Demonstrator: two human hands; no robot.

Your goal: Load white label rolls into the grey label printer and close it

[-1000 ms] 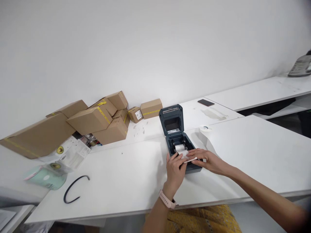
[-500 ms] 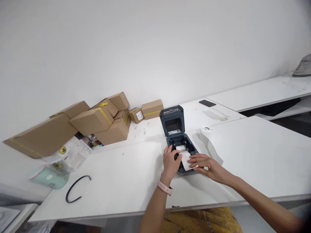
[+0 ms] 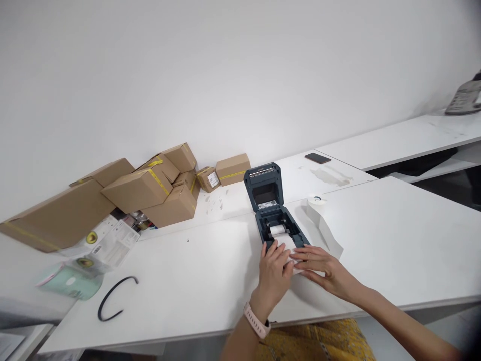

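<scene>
Though open, one printer [image 3: 267, 200], two hands [image 3: 275, 268] [image 3: 320, 266] on one label strip [image 3: 288, 244].

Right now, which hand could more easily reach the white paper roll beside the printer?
Right, probably. The right hand lies front-right of the printer, the side where the paper roll stands; the left hand would have to cross over it.

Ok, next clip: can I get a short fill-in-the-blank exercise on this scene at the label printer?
1. The dark blue-grey label printer has its lid ____.
2. The left hand and the right hand rest on the white paper strip at the printer's ____ edge.
3. The pink watch sits on the ____ wrist.
4. The brown cardboard boxes carry strips of ____ tape.

Missing words: open; front; left; yellow.
</scene>
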